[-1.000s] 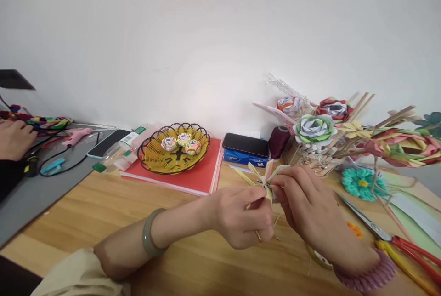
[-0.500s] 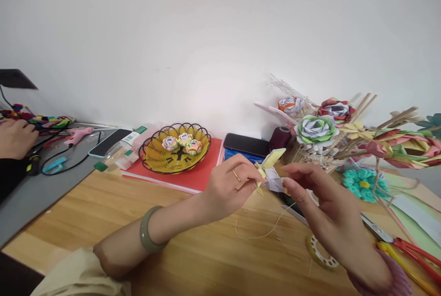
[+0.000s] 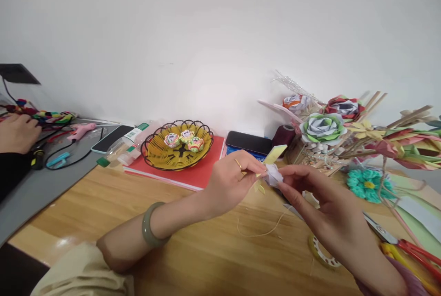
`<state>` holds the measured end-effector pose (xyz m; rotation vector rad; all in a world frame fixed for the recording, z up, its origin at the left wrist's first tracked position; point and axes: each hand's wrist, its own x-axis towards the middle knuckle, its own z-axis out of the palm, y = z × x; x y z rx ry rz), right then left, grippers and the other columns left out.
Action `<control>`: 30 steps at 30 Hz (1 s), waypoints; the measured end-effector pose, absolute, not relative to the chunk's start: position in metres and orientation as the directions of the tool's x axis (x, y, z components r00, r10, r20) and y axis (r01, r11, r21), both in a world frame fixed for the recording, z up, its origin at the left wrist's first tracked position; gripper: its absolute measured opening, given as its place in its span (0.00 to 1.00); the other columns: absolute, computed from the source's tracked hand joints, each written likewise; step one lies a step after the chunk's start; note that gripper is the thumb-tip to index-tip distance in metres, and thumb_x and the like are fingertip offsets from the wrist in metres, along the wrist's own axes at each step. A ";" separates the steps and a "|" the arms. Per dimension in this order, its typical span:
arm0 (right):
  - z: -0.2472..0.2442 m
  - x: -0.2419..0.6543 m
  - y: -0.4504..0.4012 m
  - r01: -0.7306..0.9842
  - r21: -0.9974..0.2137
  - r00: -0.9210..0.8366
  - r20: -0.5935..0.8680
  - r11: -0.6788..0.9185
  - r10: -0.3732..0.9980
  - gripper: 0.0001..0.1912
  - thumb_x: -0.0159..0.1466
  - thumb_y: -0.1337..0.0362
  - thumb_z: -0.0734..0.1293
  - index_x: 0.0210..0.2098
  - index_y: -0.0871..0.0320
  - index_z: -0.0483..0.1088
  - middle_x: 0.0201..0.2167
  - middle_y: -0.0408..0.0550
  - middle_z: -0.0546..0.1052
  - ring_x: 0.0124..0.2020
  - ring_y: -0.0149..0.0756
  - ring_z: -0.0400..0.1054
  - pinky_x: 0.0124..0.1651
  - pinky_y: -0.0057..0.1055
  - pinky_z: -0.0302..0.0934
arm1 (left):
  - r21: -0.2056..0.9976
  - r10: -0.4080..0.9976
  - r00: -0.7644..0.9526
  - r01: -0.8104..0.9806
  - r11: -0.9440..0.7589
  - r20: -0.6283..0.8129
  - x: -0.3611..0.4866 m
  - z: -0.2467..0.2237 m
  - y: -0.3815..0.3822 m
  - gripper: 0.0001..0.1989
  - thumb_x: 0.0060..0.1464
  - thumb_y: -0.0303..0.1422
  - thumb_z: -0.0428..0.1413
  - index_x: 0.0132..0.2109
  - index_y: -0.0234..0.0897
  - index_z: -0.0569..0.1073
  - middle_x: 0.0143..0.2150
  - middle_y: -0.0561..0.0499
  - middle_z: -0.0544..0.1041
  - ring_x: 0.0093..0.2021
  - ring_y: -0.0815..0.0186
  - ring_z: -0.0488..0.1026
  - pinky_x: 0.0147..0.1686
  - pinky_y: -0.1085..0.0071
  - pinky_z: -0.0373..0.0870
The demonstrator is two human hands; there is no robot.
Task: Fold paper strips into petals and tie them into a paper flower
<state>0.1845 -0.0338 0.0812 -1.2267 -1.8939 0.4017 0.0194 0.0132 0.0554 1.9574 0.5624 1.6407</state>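
Right hand (image 3: 330, 208) closed in on white paper (image 3: 274, 175)

1. White wall (image 3: 138, 20) across the upper half, greyer toward the top
2. Soft bright glow (image 3: 213, 84) on its middle, low down, above the desk
3. Faint smudge (image 3: 166, 64) left of that glow
4. Wooden desk (image 3: 193, 259) along the wall, yellow-brown, with streaked grain
5. Small glare (image 3: 64, 242) near its left front edge, dark area (image 3: 17, 268) below
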 end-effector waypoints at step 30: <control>0.094 0.190 -0.034 0.612 -0.553 -0.451 0.342 0.564 0.824 0.07 0.60 0.63 0.63 0.36 0.52 0.72 0.32 0.44 0.76 0.32 0.34 0.70 0.32 0.29 0.64 | 0.931 0.686 0.692 -0.052 0.360 -0.227 0.015 0.059 0.032 0.12 0.40 0.37 0.60 0.28 0.30 0.74 0.23 0.52 0.73 0.21 0.74 0.69 0.26 0.75 0.66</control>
